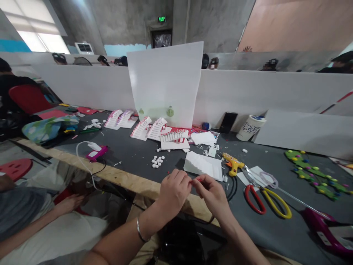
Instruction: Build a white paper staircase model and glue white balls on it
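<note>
Over the table's front edge, my left hand (175, 191) and my right hand (211, 191) meet at the fingertips. Both are closed in a pinch around a small red piece (192, 181), mostly hidden by the fingers. A silver bracelet circles my left wrist. Just beyond my left hand lies a cluster of small white balls (157, 162). A white foam sheet (203, 165) with a torn edge lies behind my right hand. Farther back stand white stepped models with red parts (173, 137). The yellow glue gun (234, 164) rests to the right of the sheet.
Scissors with red and yellow handles (255, 200) lie at right, near a purple tool (327, 228) and green garland shapes (317, 171). A paper cup (250, 128) and black phone (228, 122) stand behind. A purple glue gun (97, 152) is left. Another person's hand (68, 204) rests lower left.
</note>
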A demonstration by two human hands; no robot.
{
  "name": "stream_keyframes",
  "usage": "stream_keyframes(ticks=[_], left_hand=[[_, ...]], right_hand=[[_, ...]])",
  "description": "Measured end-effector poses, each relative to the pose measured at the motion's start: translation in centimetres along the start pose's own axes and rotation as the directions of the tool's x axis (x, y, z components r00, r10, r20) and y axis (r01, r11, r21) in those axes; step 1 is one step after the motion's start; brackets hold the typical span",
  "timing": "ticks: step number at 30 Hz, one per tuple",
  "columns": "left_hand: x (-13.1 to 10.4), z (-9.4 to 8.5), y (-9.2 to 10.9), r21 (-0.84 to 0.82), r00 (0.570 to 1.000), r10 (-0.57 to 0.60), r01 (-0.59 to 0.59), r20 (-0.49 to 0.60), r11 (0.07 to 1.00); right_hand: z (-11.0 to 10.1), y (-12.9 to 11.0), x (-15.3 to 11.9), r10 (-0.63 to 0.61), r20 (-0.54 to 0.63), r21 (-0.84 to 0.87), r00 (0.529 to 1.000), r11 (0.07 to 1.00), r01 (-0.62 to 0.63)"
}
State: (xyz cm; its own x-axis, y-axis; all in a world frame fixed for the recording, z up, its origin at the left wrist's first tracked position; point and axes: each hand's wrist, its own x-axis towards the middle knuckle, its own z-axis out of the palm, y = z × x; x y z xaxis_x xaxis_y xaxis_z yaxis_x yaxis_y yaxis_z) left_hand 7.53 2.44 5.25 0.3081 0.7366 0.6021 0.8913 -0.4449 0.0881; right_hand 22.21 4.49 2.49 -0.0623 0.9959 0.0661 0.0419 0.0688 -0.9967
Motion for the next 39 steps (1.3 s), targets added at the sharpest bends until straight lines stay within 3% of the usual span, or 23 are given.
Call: stream_keyframes(ticks=[5, 9, 21, 27, 33, 39], left_hand=[[-0.2, 0.1, -0.3, -0.137, 0.994, -0.075, 0.064, -0.077, 0.988], [-0.2, -0.1, -0.7, -0.216, 0.993, -0.106, 0.094, -0.043, 0.972], [-0.1, -0.6, -0.9, -0.19, 0.995, -0.079, 0.089, 0.061, 0.978], [0.0, -0.6, -0.6, -0.116, 0.998, -0.041, 0.045, 0.036, 0.992], [0.4, -0.6, -1.2, -0.342, 0.985, -0.083, 0.13, 0.149, 0.931], [0.5, -1.0, -1.9, -0.454, 0.956, -0.139, 0.248, 0.26, 0.856]], right_hand=[[-0.1, -0.3, -0.1, 0.028, 0.039, 0.09, 0.999, 0.995, -0.032], [-0.1, -0.4, -0.2, -0.014, 0.07, 0.105, 0.997, 0.994, 0.006], [-1.2, 0.5, -0.3, -0.225, 0.125, -0.111, 0.966, 0.965, 0.239], [-0.8, 0.4, -0.2, -0.166, 0.086, -0.073, 0.982, 0.982, 0.172], [-1.0, 0.2, -0.2, -0.102, 0.11, -0.061, 0.989, 0.992, 0.109], [-1.5, 0.0, -0.2, -0.24, 0.155, -0.153, 0.958, 0.952, 0.264]])
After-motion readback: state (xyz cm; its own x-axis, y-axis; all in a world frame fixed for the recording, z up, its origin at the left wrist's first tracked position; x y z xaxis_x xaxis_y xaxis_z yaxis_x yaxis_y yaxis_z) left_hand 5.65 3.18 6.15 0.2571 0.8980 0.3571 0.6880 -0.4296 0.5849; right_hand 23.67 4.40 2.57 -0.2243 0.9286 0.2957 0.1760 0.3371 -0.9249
